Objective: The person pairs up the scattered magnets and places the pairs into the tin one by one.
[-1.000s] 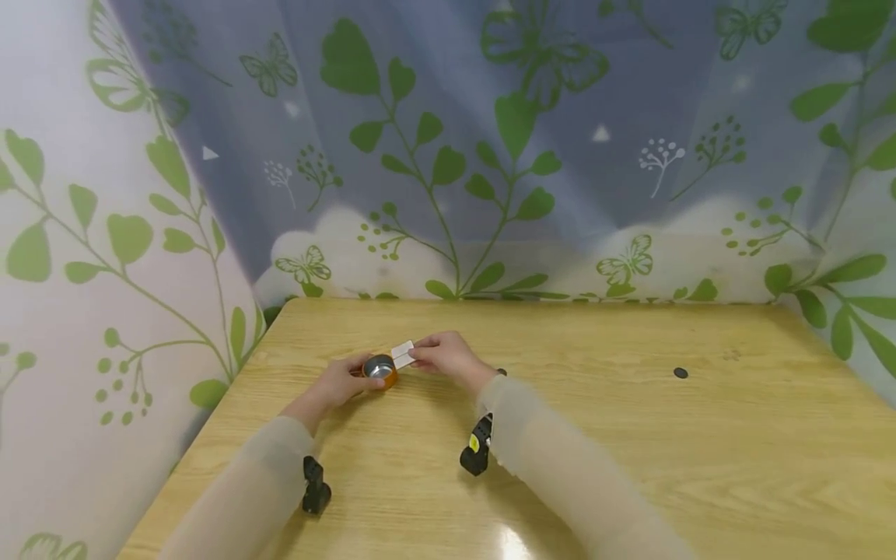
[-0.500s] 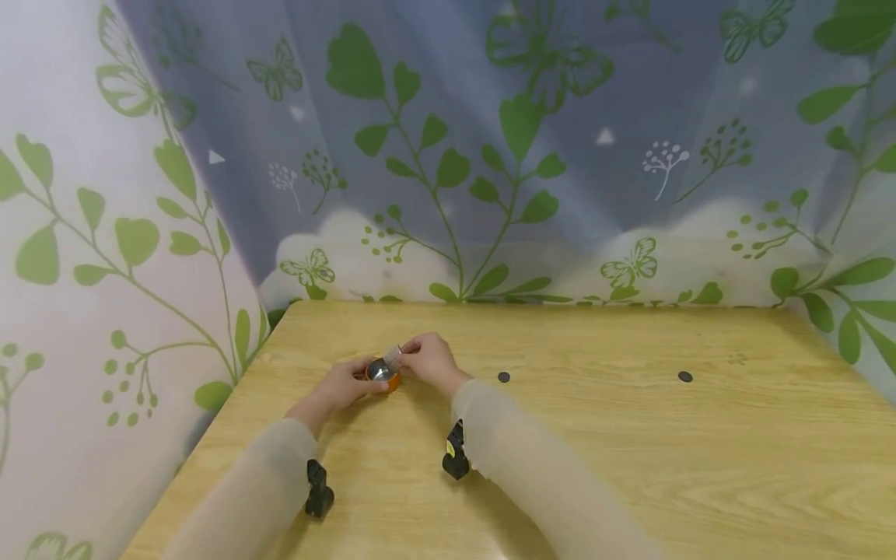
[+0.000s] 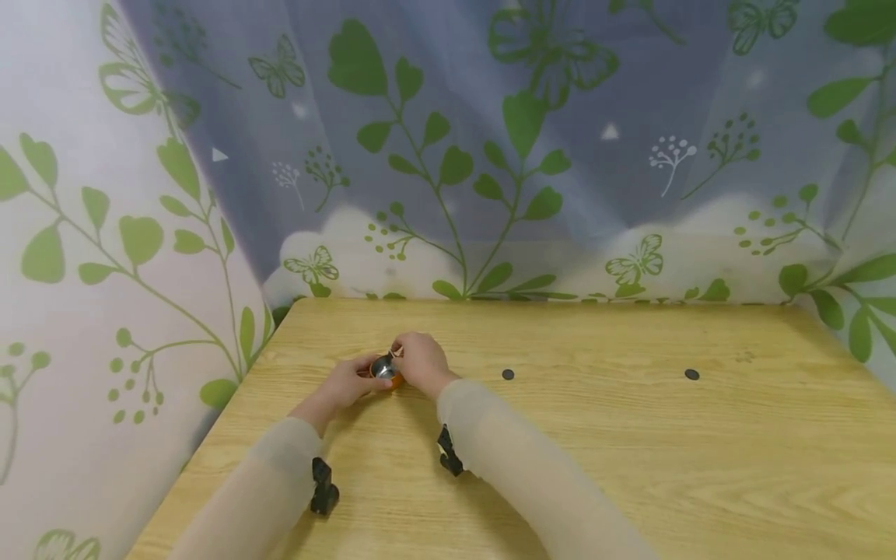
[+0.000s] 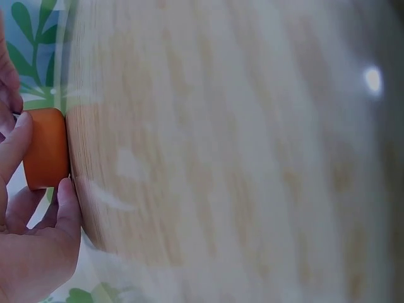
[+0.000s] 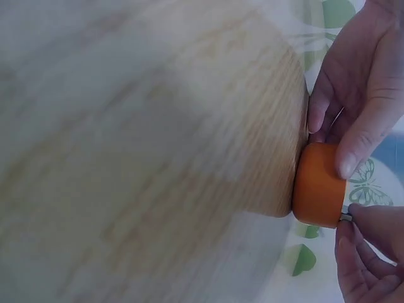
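Observation:
A small orange bowl (image 3: 383, 370) with a shiny metal inside stands upright on the table, left of the middle. My left hand (image 3: 344, 386) grips it from the left, thumb on the near rim and fingers round the far side. Close by on the right, my right hand (image 3: 423, 362) pinches a small flat piece at the bowl's edge. Only a silvery end of that flat piece (image 5: 346, 216) shows in the right wrist view; my fingers hide the rest. From the side, the orange wall of the bowl (image 4: 48, 149) appears in the left wrist view.
Two small dark discs lie on the wooden table (image 3: 630, 451): one disc (image 3: 508, 375) right of my right hand, another disc (image 3: 691, 374) farther right. A patterned curtain (image 3: 448, 155) hangs behind the table and along its left side.
My right hand has moved left to the bowl's rim with the flat piece, whose white face has gone from sight. The nearer dark disc is now uncovered. My left hand keeps its grip.

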Available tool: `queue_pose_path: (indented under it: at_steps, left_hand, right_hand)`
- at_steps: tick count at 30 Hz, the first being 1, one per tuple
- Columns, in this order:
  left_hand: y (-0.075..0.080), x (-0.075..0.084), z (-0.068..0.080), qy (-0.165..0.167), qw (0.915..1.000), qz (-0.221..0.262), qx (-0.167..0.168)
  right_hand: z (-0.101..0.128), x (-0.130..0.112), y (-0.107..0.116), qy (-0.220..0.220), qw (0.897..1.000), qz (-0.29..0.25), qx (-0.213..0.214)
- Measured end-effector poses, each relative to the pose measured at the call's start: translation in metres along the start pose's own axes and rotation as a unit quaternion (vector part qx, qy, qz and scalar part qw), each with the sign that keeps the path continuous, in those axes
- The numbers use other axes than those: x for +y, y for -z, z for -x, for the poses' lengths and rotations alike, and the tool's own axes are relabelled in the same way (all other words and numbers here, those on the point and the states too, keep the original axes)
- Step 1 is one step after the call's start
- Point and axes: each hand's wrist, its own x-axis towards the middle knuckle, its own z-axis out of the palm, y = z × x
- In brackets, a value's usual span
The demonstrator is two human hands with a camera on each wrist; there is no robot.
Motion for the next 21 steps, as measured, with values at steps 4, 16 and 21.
queue_pose_path:
  at_steps: [4,16,21]
  left_hand:
    - [-0.001,0.000,0.000,-0.002,1.0000,-0.001,0.007]
    - [0.002,-0.001,0.001,-0.009,0.9997,0.022,-0.005]
    - [0.002,-0.002,0.001,-0.012,0.9996,0.020,-0.013]
  right_hand:
    - [-0.001,-0.002,-0.002,0.033,0.998,0.051,0.004]
    - [0.002,-0.011,-0.006,0.120,0.981,0.139,-0.055]
    - [0.006,-0.006,-0.003,0.148,0.980,0.117,-0.066]
